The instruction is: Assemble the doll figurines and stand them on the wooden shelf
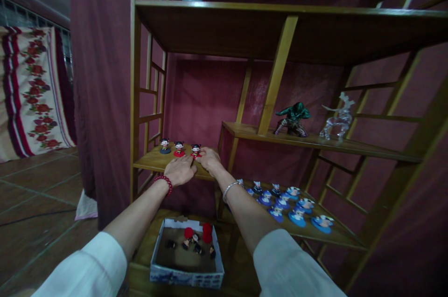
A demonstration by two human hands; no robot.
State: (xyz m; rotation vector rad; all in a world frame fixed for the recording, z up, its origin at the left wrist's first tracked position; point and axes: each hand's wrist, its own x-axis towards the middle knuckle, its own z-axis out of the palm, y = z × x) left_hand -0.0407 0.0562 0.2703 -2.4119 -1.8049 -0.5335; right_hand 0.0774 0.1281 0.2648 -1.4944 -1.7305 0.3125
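Three small figurines with black hair buns stand in a row on the left wooden shelf. The left figurine has a dark base, while the middle figurine and the right figurine have red ones. My right hand, a silver bangle at its wrist, has its fingers closed at the right figurine's side and base. Wearing a red bead bracelet, my left hand lies back up at the shelf's front edge, its fingers stretched toward the middle and right figurines. Its fingertips are partly hidden.
Below stands an open cardboard box holding several figurines with red and dark parts. Several blue-based figurines occupy the lower right shelf. Above them are a green crouching figure and a clear deer figure. A purple curtain hangs left.
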